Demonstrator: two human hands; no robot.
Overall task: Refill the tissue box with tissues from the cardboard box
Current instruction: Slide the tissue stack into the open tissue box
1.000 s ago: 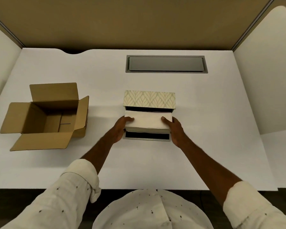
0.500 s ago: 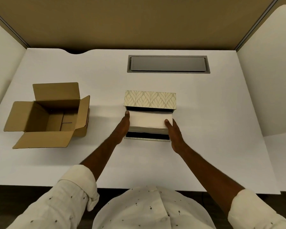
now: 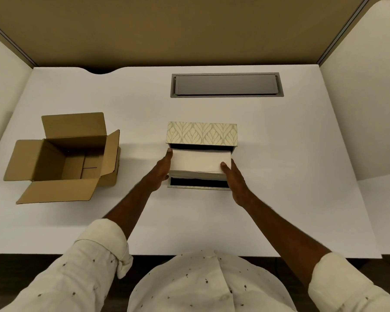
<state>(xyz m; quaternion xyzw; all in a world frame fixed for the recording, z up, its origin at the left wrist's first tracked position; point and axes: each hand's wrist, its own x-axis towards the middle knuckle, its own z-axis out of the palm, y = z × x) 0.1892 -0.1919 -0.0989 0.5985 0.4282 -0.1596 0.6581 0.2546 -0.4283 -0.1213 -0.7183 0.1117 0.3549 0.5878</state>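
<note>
White desk (image 3: 279,154) carries the open tissue box (image 3: 202,134). Both hands' fingers (image 3: 226,168) clamp the tissue stack (image 3: 199,162) ends, directly above the cavity. Next: lower it squarely.

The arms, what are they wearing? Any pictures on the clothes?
Both arms wear a cream-white shirt with tiny dark star-like specks. The left sleeve and the right sleeve are rolled up into thick cuffs, so the forearms are bare. No rings or watch show.

left hand (image 3: 161,171) + right hand (image 3: 234,180) | clasp tissues (image 3: 199,162) | over tissue box (image 3: 202,134) (lid up)
</note>
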